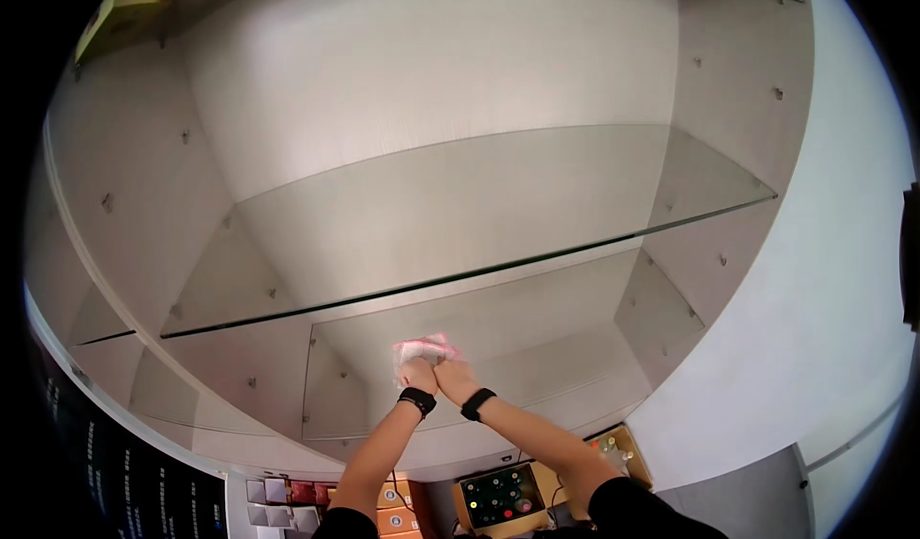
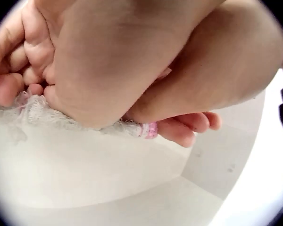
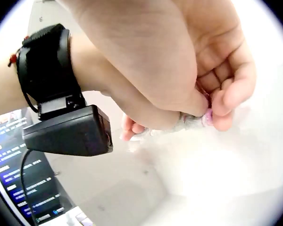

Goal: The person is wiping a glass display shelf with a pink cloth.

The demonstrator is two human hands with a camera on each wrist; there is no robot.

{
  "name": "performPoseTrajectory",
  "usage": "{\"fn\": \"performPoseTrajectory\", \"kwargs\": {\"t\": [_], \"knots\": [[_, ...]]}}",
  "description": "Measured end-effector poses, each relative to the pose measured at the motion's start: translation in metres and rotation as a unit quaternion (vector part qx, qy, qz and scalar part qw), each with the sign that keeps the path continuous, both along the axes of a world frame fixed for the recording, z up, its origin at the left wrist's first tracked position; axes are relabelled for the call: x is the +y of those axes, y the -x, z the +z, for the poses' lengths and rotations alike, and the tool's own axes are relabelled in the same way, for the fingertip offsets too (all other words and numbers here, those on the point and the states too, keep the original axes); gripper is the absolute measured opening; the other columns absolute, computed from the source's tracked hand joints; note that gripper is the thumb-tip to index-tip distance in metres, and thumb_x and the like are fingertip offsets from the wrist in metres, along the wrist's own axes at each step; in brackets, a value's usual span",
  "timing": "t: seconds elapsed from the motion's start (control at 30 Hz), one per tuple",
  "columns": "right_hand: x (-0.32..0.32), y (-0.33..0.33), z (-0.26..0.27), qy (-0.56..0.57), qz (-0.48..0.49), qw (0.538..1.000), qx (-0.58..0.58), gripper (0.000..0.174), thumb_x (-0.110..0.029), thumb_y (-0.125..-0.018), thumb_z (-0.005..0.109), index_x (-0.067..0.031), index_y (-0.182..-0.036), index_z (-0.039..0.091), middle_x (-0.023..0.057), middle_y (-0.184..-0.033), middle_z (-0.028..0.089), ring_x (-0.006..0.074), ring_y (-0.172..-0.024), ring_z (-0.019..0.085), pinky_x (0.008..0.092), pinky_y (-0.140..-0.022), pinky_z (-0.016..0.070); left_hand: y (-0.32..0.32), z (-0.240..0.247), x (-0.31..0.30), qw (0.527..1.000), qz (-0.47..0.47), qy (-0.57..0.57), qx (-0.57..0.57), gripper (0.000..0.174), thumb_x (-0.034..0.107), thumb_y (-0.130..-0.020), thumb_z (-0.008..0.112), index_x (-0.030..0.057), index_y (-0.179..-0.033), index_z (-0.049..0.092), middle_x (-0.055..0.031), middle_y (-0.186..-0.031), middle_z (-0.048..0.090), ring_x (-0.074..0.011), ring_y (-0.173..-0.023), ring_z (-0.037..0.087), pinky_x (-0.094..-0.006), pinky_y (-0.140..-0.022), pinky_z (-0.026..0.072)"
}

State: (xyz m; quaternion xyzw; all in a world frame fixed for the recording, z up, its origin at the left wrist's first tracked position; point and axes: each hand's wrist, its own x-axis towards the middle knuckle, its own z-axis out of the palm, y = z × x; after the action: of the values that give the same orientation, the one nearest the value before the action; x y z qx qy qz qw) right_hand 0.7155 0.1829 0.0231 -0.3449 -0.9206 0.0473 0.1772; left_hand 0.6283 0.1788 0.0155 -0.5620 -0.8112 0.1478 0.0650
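A small white cloth with pink trim (image 1: pixel 423 349) lies against the pale back wall of a shelf cabinet, under a glass shelf (image 1: pixel 479 204). Both hands meet side by side on its lower edge. My left hand (image 1: pixel 418 374) has its fingers (image 2: pixel 12 70) curled into the lacy fabric (image 2: pixel 37 110). Beside it, my right hand (image 1: pixel 453 376) pinches the cloth's pink edge (image 3: pixel 207 117) between thumb and curled fingers (image 3: pixel 228 96). Each wrist wears a black band, and the left wrist's camera box (image 3: pixel 68 134) shows in the right wrist view.
The cabinet has pale side walls with shelf pegs and another glass shelf (image 1: pixel 326 386) lower left. Below my arms sit an orange box with coloured buttons (image 1: pixel 500 497) and stacked small boxes (image 1: pixel 287 493). A white wall (image 1: pixel 834 280) runs on the right.
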Motion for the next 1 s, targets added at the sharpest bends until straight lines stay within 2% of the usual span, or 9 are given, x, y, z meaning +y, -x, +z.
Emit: {"fn": "performPoseTrajectory", "kwargs": {"t": [0.2, 0.27, 0.33, 0.5, 0.67, 0.7, 0.73, 0.8, 1.0], "knots": [[0.023, 0.011, -0.008, 0.052, -0.106, 0.993, -0.006, 0.020, -0.012, -0.069, 0.038, -0.0007, -0.082, 0.048, 0.0094, -0.060, 0.053, 0.0212, -0.053, 0.053, 0.0287, -0.044, 0.0400, 0.000, 0.010, 0.028, 0.994, 0.068, 0.017, -0.085, 0.020, 0.025, -0.067, 0.044, 0.0089, -0.068, 0.055, -0.0061, -0.069, 0.055, -0.0179, -0.063, 0.054, -0.0310, -0.044, 0.0422], [0.007, 0.000, -0.009, 0.042, -0.109, 0.993, -0.029, 0.017, -0.011, -0.067, 0.040, -0.0046, -0.078, 0.052, 0.0075, -0.065, 0.054, 0.0193, -0.058, 0.053, 0.0280, -0.046, 0.0407, 0.002, -0.013, 0.017, 0.984, 0.024, -0.157, -0.076, 0.020, 0.024, -0.064, 0.047, 0.0070, -0.074, 0.052, -0.0074, -0.066, 0.055, -0.0178, -0.060, 0.054, -0.0285, -0.043, 0.0415], [-0.009, -0.017, -0.011, 0.027, -0.114, 0.992, -0.056, 0.016, -0.010, -0.066, 0.042, -0.0086, -0.074, 0.056, 0.0057, -0.070, 0.055, 0.0174, -0.063, 0.054, 0.0273, -0.048, 0.0414, -0.020, 0.002, -0.006, 0.986, 0.032, -0.122, -0.107, 0.026, 0.025, -0.066, 0.045, 0.0025, -0.079, 0.048, -0.0118, -0.067, 0.054, -0.0201, -0.063, 0.054, -0.0274, -0.053, 0.0418], [-0.039, -0.061, -0.010, -0.015, -0.014, 1.000, -0.008, 0.014, -0.008, -0.064, 0.042, -0.0038, -0.061, 0.055, 0.0089, -0.053, 0.052, 0.0203, -0.048, 0.052, 0.0297, -0.037, 0.0381, -0.055, -0.002, -0.041, 0.997, -0.060, -0.009, -0.042, 0.013, 0.019, -0.065, 0.046, 0.0117, -0.066, 0.057, -0.0038, -0.070, 0.055, -0.0154, -0.060, 0.054, -0.0282, -0.039, 0.0402], [-0.027, -0.076, 0.010, 0.033, 0.011, 0.997, -0.075, 0.015, -0.010, -0.065, 0.042, -0.0081, -0.067, 0.056, 0.0067, -0.065, 0.055, 0.0190, -0.059, 0.054, 0.0287, -0.047, 0.0415, -0.051, -0.023, -0.024, 0.993, -0.110, -0.019, -0.024, 0.009, 0.016, -0.061, 0.049, 0.0152, -0.061, 0.058, 0.0020, -0.056, 0.052, -0.0102, -0.049, 0.051, -0.0254, -0.026, 0.0283], [-0.016, -0.069, 0.002, 0.032, 0.005, 0.998, -0.054, 0.014, -0.010, -0.064, 0.042, -0.0077, -0.065, 0.056, 0.0073, -0.063, 0.055, 0.0193, -0.056, 0.053, 0.0295, -0.045, 0.0405, -0.034, -0.041, -0.014, 0.975, -0.153, -0.108, -0.117, 0.014, 0.014, -0.066, 0.043, 0.0106, -0.069, 0.057, -0.0055, -0.072, 0.055, -0.0139, -0.064, 0.054, -0.0287, -0.046, 0.0410], [-0.005, -0.061, -0.006, 0.032, -0.001, 0.999, -0.032, 0.013, -0.010, -0.064, 0.042, -0.0073, -0.063, 0.055, 0.0078, -0.061, 0.054, 0.0197, -0.054, 0.053, 0.0304, -0.043, 0.0396, -0.033, -0.043, -0.001, 0.975, -0.153, -0.114, -0.114, 0.014, 0.014, -0.066, 0.043, 0.0106, -0.069, 0.057, -0.0055, -0.072, 0.055, -0.0139, -0.064, 0.054, -0.0287, -0.046, 0.0410], [0.022, -0.042, -0.020, 0.030, -0.016, 0.999, -0.041, 0.014, -0.012, -0.065, 0.042, -0.0098, -0.068, 0.056, 0.0058, -0.067, 0.055, 0.0178, -0.059, 0.053, 0.0282, -0.049, 0.0405, -0.033, -0.042, 0.028, 0.999, -0.027, 0.012, 0.038, 0.007, 0.020, -0.058, 0.051, 0.0173, -0.059, 0.057, 0.0039, -0.055, 0.051, -0.0088, -0.048, 0.050, -0.0230, -0.025, 0.0241], [0.054, -0.027, 0.003, 0.061, -0.095, 0.993, -0.035, 0.017, -0.016, -0.067, 0.041, -0.0156, -0.070, 0.058, -0.0026, -0.079, 0.055, 0.0137, -0.070, 0.053, 0.0241, -0.060, 0.0402, -0.026, -0.023, 0.072, 0.997, 0.072, 0.019, -0.029, 0.008, 0.022, -0.060, 0.049, 0.0180, -0.061, 0.057, 0.0051, -0.056, 0.052, -0.0100, -0.050, 0.051, -0.0238, -0.026, 0.0278]]}}
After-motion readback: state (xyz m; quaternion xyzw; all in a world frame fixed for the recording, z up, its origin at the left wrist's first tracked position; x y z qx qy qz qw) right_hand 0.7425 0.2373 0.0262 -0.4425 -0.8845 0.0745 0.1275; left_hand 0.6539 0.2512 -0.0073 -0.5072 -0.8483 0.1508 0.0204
